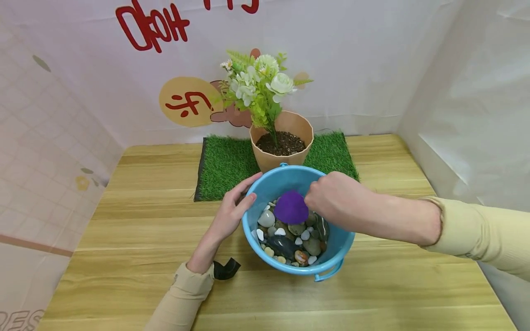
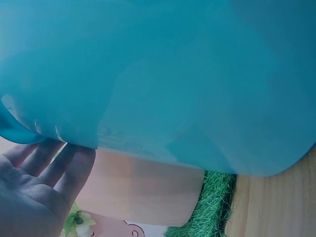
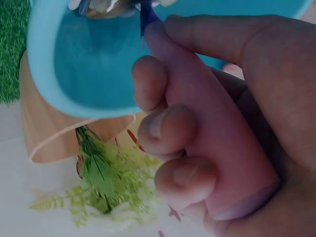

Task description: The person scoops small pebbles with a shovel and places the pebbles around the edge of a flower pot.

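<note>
My right hand (image 1: 335,197) grips the pink handle (image 3: 212,128) of a small toy shovel. Its purple blade (image 1: 291,208) hangs inside a light-blue bucket (image 1: 345,241), over the stones. Stones of several sizes, among them a black one (image 1: 282,247) and small white ones, cover the bucket's bottom. On the bucket's left side rests my left hand (image 1: 232,209), thumb at the rim, its fairly straight fingers (image 2: 74,170) against the outer wall. The bucket's mouth is tipped toward me, and its handle (image 1: 330,272) hangs at the near side.
Behind the bucket stands a tan pot (image 1: 269,161) with soil (image 1: 281,143) and white flowers (image 1: 248,85), on a green turf mat (image 1: 223,170). A black piece (image 1: 227,269) shows beside my left sleeve. The wooden table (image 1: 153,220) has a white printed sheet behind it.
</note>
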The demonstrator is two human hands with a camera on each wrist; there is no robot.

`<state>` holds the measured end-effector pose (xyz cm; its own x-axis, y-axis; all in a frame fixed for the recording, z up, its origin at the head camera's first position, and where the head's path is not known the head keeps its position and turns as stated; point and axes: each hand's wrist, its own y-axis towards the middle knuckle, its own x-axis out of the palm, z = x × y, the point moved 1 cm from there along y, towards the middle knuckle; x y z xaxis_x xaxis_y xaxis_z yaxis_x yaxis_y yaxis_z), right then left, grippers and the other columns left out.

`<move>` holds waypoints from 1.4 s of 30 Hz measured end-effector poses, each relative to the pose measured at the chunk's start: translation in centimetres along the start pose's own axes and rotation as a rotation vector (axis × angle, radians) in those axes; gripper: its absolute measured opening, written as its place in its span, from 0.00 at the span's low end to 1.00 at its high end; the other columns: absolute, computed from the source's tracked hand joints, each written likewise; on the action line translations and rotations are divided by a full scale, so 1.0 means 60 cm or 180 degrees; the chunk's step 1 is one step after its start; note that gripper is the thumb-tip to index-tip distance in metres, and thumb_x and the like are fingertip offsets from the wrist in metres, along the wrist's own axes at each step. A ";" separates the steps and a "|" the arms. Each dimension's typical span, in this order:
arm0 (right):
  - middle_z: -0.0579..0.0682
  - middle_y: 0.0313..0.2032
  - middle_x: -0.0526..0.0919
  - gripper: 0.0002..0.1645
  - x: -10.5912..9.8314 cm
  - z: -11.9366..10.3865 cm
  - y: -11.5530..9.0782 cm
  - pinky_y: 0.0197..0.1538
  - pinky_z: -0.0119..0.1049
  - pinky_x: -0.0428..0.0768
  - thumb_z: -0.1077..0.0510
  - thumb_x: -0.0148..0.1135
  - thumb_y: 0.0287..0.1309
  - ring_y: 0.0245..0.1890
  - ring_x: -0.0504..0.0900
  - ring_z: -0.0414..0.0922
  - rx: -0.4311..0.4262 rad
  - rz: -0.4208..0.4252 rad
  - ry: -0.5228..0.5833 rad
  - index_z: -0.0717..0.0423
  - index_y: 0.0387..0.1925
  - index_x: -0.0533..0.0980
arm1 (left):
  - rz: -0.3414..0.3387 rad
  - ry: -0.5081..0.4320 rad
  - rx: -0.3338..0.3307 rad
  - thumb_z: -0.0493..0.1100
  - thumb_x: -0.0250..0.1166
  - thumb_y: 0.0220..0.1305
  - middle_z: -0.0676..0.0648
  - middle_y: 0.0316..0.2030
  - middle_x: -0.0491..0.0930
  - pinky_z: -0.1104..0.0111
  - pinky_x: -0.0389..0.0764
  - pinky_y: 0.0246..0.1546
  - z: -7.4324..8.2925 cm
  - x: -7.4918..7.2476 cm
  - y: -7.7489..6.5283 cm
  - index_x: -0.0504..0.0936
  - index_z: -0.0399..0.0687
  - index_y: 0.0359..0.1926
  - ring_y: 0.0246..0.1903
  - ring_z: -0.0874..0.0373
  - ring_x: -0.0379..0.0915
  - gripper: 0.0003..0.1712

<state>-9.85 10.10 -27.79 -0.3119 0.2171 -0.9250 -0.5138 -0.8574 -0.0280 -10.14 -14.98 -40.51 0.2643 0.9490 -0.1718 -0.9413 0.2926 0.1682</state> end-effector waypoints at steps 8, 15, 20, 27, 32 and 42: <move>0.39 0.12 0.64 0.29 0.022 -0.009 0.004 0.16 0.29 0.65 0.69 0.69 0.50 0.18 0.54 0.36 -0.0063 0.0026 0.0210 0.42 0.10 0.63 | -0.0016 0.0005 0.0010 0.40 0.52 0.78 0.30 0.67 0.77 0.47 0.90 0.56 -0.002 0.003 0.000 0.67 0.43 0.78 0.63 0.32 0.80 0.31; 0.42 0.12 0.71 0.25 0.034 0.000 0.007 0.16 0.32 0.71 0.65 0.72 0.55 0.16 0.59 0.37 -0.0078 0.0010 0.0368 0.44 0.12 0.70 | -0.0009 -0.0002 0.0021 0.40 0.52 0.78 0.30 0.67 0.77 0.45 0.89 0.57 -0.001 0.001 0.001 0.67 0.42 0.78 0.63 0.32 0.80 0.31; 0.42 0.13 0.73 0.24 0.043 -0.001 0.012 0.18 0.31 0.70 0.58 0.72 0.61 0.16 0.61 0.37 -0.0097 -0.0039 0.0526 0.44 0.13 0.72 | -0.0013 0.0012 0.0021 0.40 0.52 0.78 0.30 0.68 0.77 0.43 0.88 0.58 -0.002 0.000 0.001 0.66 0.41 0.78 0.64 0.31 0.79 0.31; 0.41 0.14 0.67 0.27 0.057 0.010 0.010 0.20 0.31 0.70 0.54 0.70 0.65 0.16 0.64 0.37 0.0144 -0.0075 0.0967 0.43 0.13 0.67 | 0.0000 0.0035 0.0025 0.40 0.52 0.78 0.31 0.68 0.77 0.44 0.88 0.59 0.000 0.000 0.000 0.66 0.42 0.78 0.64 0.33 0.79 0.31; 0.40 0.14 0.69 0.23 0.071 0.023 0.006 0.22 0.31 0.72 0.53 0.72 0.64 0.17 0.65 0.35 0.0140 -0.0015 0.1241 0.44 0.15 0.73 | 0.0001 0.0038 0.0017 0.40 0.52 0.78 0.31 0.68 0.77 0.44 0.88 0.58 0.000 -0.001 0.001 0.66 0.42 0.78 0.64 0.32 0.79 0.31; 0.35 0.16 0.56 0.33 0.079 0.031 0.001 0.24 0.27 0.61 0.54 0.71 0.64 0.19 0.58 0.33 0.0191 -0.0076 0.1627 0.39 0.13 0.59 | -0.0010 -0.0010 -0.0007 0.39 0.52 0.78 0.30 0.68 0.76 0.45 0.88 0.58 0.000 0.000 -0.001 0.66 0.41 0.79 0.65 0.32 0.78 0.31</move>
<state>-12.86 11.93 -31.45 0.1234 -0.0323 -0.9918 -0.5657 -0.8235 -0.0435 -10.11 -15.00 -40.54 0.2678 0.9485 -0.1694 -0.9410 0.2952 0.1656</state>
